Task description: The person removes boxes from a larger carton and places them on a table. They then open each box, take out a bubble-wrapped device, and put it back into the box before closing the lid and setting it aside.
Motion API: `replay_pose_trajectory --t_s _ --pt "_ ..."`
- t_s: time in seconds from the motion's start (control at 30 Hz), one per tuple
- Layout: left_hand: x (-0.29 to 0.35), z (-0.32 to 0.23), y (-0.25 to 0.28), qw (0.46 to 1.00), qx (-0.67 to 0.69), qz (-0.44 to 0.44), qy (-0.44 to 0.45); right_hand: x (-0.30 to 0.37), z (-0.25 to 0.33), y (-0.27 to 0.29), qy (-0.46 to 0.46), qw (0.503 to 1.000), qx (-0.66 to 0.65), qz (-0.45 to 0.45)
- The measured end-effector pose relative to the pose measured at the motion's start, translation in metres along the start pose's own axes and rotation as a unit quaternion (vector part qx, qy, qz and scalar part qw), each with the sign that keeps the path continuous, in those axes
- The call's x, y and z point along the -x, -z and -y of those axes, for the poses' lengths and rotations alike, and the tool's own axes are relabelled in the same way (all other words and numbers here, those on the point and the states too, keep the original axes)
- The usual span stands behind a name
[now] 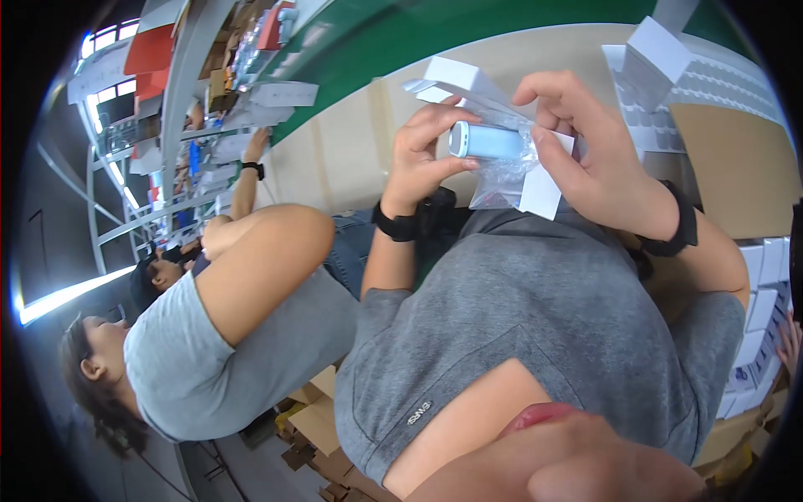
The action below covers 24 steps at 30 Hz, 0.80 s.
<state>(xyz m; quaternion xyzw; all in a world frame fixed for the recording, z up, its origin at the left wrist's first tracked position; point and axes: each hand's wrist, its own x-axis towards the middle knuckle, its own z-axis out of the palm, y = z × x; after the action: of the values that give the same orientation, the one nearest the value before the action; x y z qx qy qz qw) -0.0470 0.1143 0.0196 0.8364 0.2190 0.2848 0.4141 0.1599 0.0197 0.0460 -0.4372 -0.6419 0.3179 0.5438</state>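
A light blue, rounded device (493, 140) with a pale end face lies sideways above the table edge. My left hand (421, 151) pinches it near that end, thumb below and fingers above. Crinkled clear plastic bag (495, 188) surrounds its other end and hangs beneath. An open white box (544, 186) with raised flaps (452, 77) is around and behind the device; how far the device sits inside is hidden. My right hand (590, 155) is curled at the box's right side, thumb against its edge, with some fingertips hidden behind it.
The beige table (343, 125) has a green strip (360, 42) beyond it. White trays (711, 88), a small white box (655, 63) and a brown cardboard sheet (736, 167) are to the right. Stacked white boxes (757, 335) stand lower right. A co-worker (226, 335) sits close on my left.
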Motion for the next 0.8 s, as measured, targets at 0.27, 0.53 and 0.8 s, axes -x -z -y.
replay_pose_trajectory --t_s 0.27,0.53,0.8 --pt "0.004 0.000 0.003 0.993 0.056 -0.097 0.028 -0.018 -0.015 0.003 0.016 0.999 0.001 0.040" --pt "-0.059 -0.027 -0.002 0.969 -0.218 -0.107 -0.044 -0.021 -0.078 0.014 0.061 0.988 0.138 0.034" --pt "-0.038 0.050 -0.010 0.937 -0.235 -0.259 -0.002 -0.127 -0.212 0.046 -0.029 0.980 0.056 -0.189"
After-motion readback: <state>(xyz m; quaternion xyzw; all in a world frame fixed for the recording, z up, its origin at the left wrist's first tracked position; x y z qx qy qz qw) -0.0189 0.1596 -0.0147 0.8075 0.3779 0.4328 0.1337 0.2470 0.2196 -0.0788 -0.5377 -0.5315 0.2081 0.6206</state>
